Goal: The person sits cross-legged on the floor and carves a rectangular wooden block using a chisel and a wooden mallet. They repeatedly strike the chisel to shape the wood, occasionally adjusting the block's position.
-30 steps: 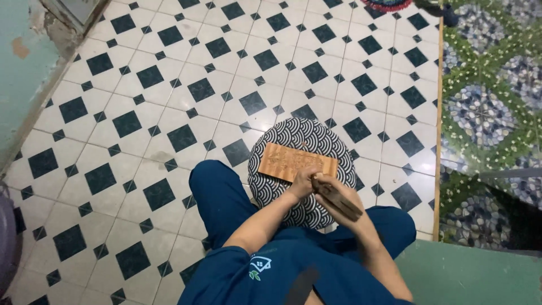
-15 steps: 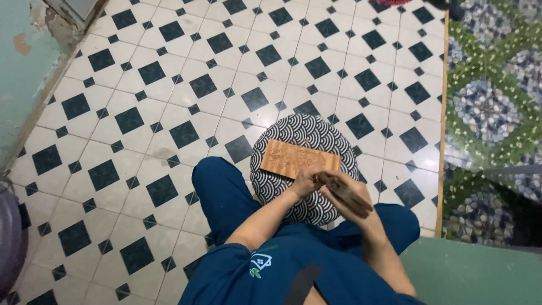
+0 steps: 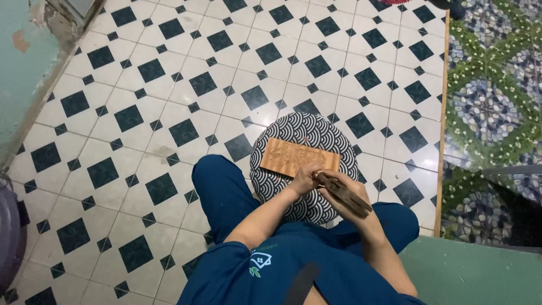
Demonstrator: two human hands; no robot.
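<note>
My right hand (image 3: 351, 195) grips a dark tool (image 3: 345, 194), its long axis pointing toward ten o'clock. My left hand (image 3: 305, 178), fingers curled, presses the wooden board (image 3: 293, 156) on the round patterned cushion (image 3: 282, 183).

Even, soft indoor light, faint glare on floor tiles (image 3: 169, 85) (hands slightly blurred), weak shadows.

Dark blue short-sleeved uniform, small chest emblem

White floor tiles (image 3: 169, 101) with dark diamonds; teal wall (image 3: 22, 73) left.
</note>
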